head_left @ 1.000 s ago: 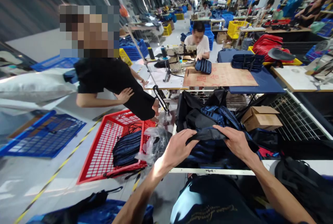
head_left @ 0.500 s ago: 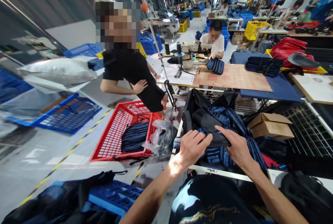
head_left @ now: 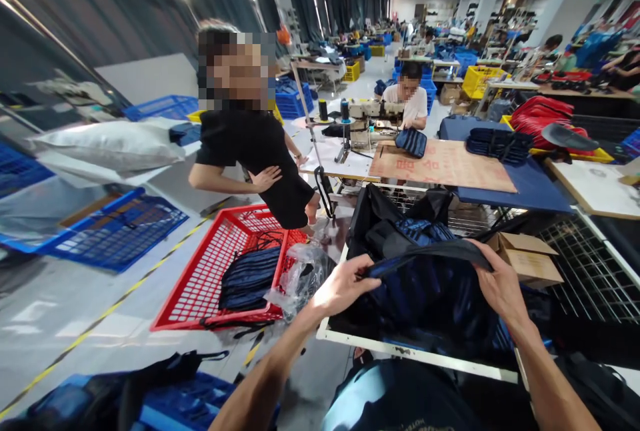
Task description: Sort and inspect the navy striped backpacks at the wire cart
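The left hand (head_left: 345, 284) and right hand (head_left: 500, 284) each grip 1 end of a dark blue bag (head_left: 425, 284), apparently stretched left-to-right between them above the wire bin (head_left: 575, 264).

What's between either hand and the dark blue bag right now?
Nothing visible. The left hand pinches the dark blue bag at its left top edge and the right hand grips the right end, stretching the edge between them above the bag pile.
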`<state>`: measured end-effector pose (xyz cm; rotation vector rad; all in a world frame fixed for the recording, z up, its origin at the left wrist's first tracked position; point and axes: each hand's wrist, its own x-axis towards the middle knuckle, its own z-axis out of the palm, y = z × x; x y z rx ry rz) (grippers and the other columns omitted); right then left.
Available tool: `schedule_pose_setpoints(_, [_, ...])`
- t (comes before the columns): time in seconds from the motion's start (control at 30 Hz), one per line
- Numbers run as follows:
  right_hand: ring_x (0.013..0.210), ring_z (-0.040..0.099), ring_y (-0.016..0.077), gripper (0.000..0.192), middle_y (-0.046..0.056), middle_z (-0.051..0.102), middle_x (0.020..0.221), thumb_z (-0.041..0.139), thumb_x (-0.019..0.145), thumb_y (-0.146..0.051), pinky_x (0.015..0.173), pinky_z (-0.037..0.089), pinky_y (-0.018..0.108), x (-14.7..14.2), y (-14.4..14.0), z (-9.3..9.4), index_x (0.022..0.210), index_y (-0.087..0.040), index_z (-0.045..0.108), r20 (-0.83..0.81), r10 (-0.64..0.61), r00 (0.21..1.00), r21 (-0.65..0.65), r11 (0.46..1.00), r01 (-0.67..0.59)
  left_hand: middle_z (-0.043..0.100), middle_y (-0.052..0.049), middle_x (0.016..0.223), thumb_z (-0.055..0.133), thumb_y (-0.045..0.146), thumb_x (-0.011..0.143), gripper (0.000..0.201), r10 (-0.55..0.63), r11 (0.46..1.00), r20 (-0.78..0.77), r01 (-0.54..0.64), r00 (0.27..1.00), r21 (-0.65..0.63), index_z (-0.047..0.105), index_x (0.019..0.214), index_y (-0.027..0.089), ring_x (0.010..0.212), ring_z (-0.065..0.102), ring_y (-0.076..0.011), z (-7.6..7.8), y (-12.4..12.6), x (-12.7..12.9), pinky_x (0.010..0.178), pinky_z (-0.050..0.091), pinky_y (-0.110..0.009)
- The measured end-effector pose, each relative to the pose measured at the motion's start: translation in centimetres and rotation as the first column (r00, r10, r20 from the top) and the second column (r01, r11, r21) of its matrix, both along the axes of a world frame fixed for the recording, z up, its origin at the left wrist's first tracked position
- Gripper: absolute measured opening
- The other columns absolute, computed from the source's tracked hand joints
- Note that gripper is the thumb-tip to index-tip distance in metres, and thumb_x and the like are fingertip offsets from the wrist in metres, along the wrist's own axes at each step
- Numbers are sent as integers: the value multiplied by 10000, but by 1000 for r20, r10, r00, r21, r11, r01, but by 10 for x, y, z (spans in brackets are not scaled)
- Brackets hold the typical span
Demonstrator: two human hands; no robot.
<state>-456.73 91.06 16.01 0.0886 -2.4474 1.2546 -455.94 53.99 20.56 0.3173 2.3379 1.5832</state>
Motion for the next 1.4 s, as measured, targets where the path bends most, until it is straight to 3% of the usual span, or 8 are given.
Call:
schedule_pose_setpoints(0.2, [899, 833, 249, 300, 36, 862, 1066, 592, 1047, -434, 765, 670, 309, 26, -11, -3, 1240, -273, 757, 59, 95, 994, 97, 990, -101, 615, -22, 870, 511, 27, 909, 256, 99, 748, -818, -584, 567, -314, 649, 935, 241, 837, 623, -206, -8, 0, -39, 680, 422, -300])
schedule_pose_setpoints(0.4, [1288, 754, 300, 506, 97, 742, 1444, 619, 1052, -379, 1065, 654, 457, 32, -31, 3, 1553, -314, 602, -18, 146, 989, 283, 950, -135, 626, -9, 775, 588, 72, 1016, 255, -374, 824, -901, -366, 220, -432, 718, 1124, 264, 713, 582, -191, -6, 46, -15, 614, 408, -331])
schedule_pose_setpoints(0.57, [1428, 658, 312, 481, 124, 497, 1716, 550, 1017, -170, 1132, 623, 509, 22, -46, -5, 1454, -303, 704, -136, 161, 978, 365, 925, -102, 640, -6, 732, 569, 89, 1033, 288, -362, 864, -884, -251, 295, -437, 745, 970, 308, 657, 542, -176, -17, 78, 9, 597, 409, -325])
schedule_pose_setpoints(0.77, [1559, 550, 363, 588, 97, 710, 1542, 628, 967, -159, 1240, 519, 617, 22, -52, 1, 1545, -272, 639, -84, 394, 915, 455, 833, -316, 734, -40, 879, 545, 134, 1078, 262, -302, 872, -885, -273, 354, -406, 757, 1155, 269, 756, 634, -190, -25, 75, 14, 677, 512, -318])
schedule_pose_setpoints(1.0, [1029, 859, 244, 480, 28, 856, 1260, 539, 1010, -155, 931, 703, 351, 34, -47, -18, 1418, -296, 749, -34, 272, 962, 260, 932, -255, 770, -68, 1051, 665, 331, 1080, 121, 239, 968, -536, -240, 810, 68, 745, 1155, 280, 987, 731, -232, -60, 99, 48, 923, 614, -373])
schedule_pose_setpoints(1.1, [1113, 846, 251, 454, 24, 847, 1295, 566, 1030, -183, 990, 694, 355, 41, -36, -24, 1418, -311, 764, -87, 283, 955, 196, 945, -263, 710, -30, 848, 753, 639, 985, 412, 496, 767, 114, -496, 861, 407, 679, 980, 233, 812, 711, -213, -74, 89, 47, 809, 622, -356])
schedule_pose_setpoints(1.23, [1122, 841, 251, 551, 30, 850, 1276, 582, 999, -90, 996, 695, 397, 51, -26, -27, 1467, -337, 737, -233, 461, 857, 187, 886, -425, 691, -31, 768, 811, 818, 822, 644, 339, 314, 734, -806, 589, 502, 626, 900, 207, 710, 722, -208, -78, 52, 15, 734, 653, -376])
schedule_pose_setpoints(1.4, [1227, 806, 279, 599, 49, 824, 1348, 557, 976, -95, 1032, 685, 467, 58, -8, -45, 1494, -349, 715, -191, 568, 801, 206, 821, -533, 796, -47, 913, 1011, 417, 729, 441, 387, 327, 666, -770, 638, 548, 692, 963, 220, 788, 758, -199, -77, 27, -8, 800, 667, -365])
